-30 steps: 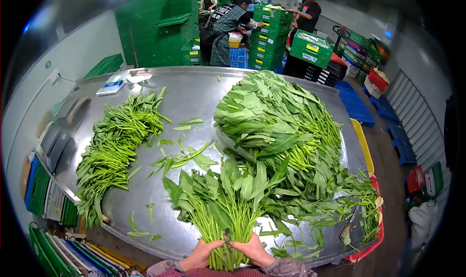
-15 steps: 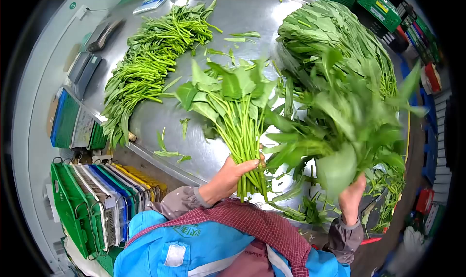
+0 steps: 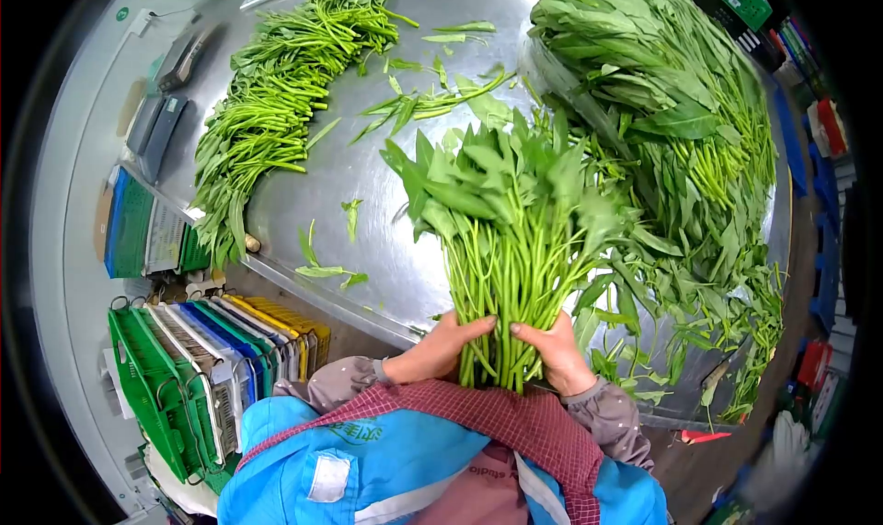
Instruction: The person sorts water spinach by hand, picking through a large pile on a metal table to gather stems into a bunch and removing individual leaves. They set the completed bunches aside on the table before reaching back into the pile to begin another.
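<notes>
Both hands grip one thick bunch of water spinach [image 3: 515,249] by its lower stems, close to my apron, with the leaves pointing away from me. My left hand [image 3: 443,346] wraps the stems from the left, thumb laid across the front. From the right, my right hand [image 3: 557,352] closes on the same stems, its thumb near the other one. The fingers behind the stems are hidden. Just beyond the leaf tips, a few loose stems [image 3: 441,103] lie on the metal table [image 3: 368,180].
A large heap of leafy greens [image 3: 644,56] covers the table's right side, with scattered leaves below it. A row of bundled greens [image 3: 276,97] curves along the left. Folded plastic crates [image 3: 198,369] stand at the lower left, near the table edge. A knife-like tool [image 3: 717,378] lies at the right.
My right hand has come left with its greens and joined the left hand's bunch, making one thicker bunch. A few loose stems now lie farther up the table.
</notes>
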Action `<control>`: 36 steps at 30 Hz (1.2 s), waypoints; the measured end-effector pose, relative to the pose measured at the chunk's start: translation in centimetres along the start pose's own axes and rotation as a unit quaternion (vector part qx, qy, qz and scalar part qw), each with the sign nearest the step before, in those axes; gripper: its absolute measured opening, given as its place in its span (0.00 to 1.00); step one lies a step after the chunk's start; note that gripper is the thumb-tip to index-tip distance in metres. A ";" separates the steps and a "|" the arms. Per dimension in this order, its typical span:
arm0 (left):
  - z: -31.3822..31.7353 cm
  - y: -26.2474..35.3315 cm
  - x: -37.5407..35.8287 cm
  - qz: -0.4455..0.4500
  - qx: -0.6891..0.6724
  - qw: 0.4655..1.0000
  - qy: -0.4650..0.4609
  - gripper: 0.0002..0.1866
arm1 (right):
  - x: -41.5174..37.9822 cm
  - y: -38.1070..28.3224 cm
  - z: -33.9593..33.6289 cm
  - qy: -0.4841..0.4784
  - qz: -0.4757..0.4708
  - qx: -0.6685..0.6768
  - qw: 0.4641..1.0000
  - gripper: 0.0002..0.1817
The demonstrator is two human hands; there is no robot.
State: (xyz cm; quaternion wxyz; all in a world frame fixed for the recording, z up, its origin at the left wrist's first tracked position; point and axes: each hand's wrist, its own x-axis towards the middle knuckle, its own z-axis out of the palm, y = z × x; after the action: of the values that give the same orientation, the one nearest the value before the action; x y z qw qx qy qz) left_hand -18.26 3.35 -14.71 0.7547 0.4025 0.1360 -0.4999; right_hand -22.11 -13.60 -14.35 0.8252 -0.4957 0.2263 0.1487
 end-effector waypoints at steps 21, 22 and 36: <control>0.8 0.6 0.1 0.035 0.016 0.999 0.029 0.18 | -1.4 -0.4 0.0 0.091 0.000 0.030 0.995 0.19; 0.9 0.4 0.2 0.037 0.008 0.999 0.018 0.19 | -1.4 -0.3 -0.2 0.081 -0.001 0.028 0.996 0.19; 1.6 0.2 0.7 0.216 0.335 0.912 0.097 0.15 | -1.4 -1.3 0.2 0.038 -0.088 -0.165 0.982 0.17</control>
State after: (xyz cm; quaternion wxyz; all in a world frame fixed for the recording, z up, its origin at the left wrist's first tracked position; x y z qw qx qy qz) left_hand -18.11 1.72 -13.99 0.6480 0.6980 -0.0573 -0.2994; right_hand -22.70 -14.08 -12.59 0.7330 -0.6479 0.1854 0.0923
